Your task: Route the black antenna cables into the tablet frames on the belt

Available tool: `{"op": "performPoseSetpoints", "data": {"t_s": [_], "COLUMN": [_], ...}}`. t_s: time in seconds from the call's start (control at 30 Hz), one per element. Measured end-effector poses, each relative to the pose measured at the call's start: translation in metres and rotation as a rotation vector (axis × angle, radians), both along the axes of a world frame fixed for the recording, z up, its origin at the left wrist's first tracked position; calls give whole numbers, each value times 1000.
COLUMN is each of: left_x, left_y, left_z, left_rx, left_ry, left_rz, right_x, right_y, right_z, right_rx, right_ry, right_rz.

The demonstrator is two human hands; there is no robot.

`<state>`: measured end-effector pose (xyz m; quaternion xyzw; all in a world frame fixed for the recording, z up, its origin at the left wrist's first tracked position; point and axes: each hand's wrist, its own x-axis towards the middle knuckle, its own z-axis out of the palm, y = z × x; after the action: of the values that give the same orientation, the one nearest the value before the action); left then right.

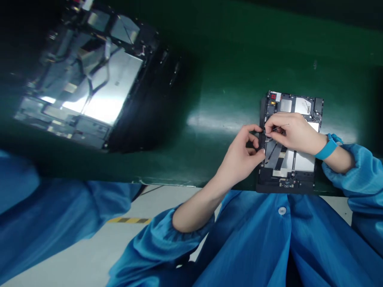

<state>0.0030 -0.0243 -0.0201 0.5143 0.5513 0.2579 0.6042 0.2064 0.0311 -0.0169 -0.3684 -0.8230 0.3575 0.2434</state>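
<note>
In the head view, an opened tablet (302,159) lies on the green bench, its inner parts, silver plates and black flat cables showing. My left hand (241,153) is at its left edge, with the index fingertip and thumb touching the side and the other fingers curled. Over the tablet's upper left part is my right hand (295,131), its thumb and index finger pinched together at that same edge. A thin dark wire (283,126) sticks out from the pinch; the fingers hide its other end. A blue band (326,148) circles my right wrist.
A second opened device (116,85), blurred, appears large at the upper left, with a dark shape beside it. Another person's blue clothing (60,207) shows at the lower left. The green bench (215,87) has its front edge close to my body.
</note>
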Motion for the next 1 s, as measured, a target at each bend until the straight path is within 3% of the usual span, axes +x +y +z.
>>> {"op": "performPoseSetpoints", "data": {"t_s": [0.27,0.73,1.0], "left_x": [-3,0,6], "left_y": [21,24,36], "left_z": [2,3,7], "left_rx": [68,-1,10], "left_ry": [-37,-27,119], "left_rz": [2,23,-42], "right_x": [-5,-7,0], "right_y": [-1,-2,8], "right_z": [-6,-7,-8], "right_rx": [28,47,235], "right_ry": [15,27,0], "right_rz": [0,-1,-76]}}
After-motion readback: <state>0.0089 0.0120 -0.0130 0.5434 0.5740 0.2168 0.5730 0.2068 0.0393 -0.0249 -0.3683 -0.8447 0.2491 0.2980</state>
